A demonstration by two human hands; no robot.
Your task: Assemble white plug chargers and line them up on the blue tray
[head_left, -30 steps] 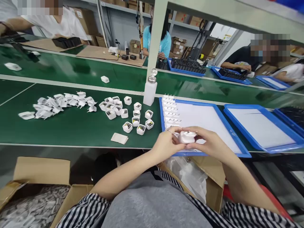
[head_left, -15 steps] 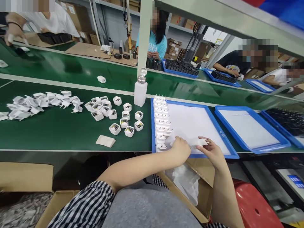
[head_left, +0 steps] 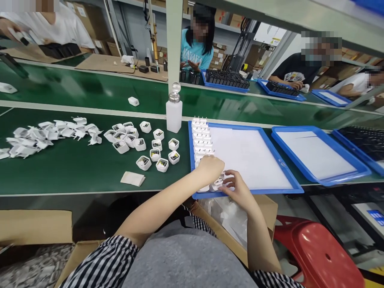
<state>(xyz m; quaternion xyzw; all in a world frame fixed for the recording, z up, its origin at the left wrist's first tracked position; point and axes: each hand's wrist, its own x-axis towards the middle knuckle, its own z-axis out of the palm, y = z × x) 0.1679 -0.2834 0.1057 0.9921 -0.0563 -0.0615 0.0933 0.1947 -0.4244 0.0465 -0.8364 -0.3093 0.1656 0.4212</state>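
Observation:
White plug adapters [head_left: 202, 138] with metal pins upward stand in a column along the left side of a blue tray [head_left: 270, 158] lined with white. Over the near end of that column, my left hand [head_left: 211, 167] is closed, its fingertips hidden behind the hand. My right hand [head_left: 240, 190] curls its thumb and fingers at a white plug adapter [head_left: 217, 185] near the tray's front edge. Left of the tray sit several open white housings [head_left: 162, 164] with parts inside. A folded beige cloth [head_left: 133, 179] lies in front of them.
Loose white plug pieces [head_left: 33, 140] are heaped at the left. A white pump bottle [head_left: 174, 114] stands behind the tray, beside a post. A second blue tray [head_left: 321, 154] lies to the right. Below are an open carton [head_left: 265, 212] and a red stool [head_left: 324, 252]. Co-workers sit across the bench.
Both hands have moved left to the near end of the plug column. The blurred white thing between them has given way to a plug adapter at my right fingertips. The view has shifted slightly.

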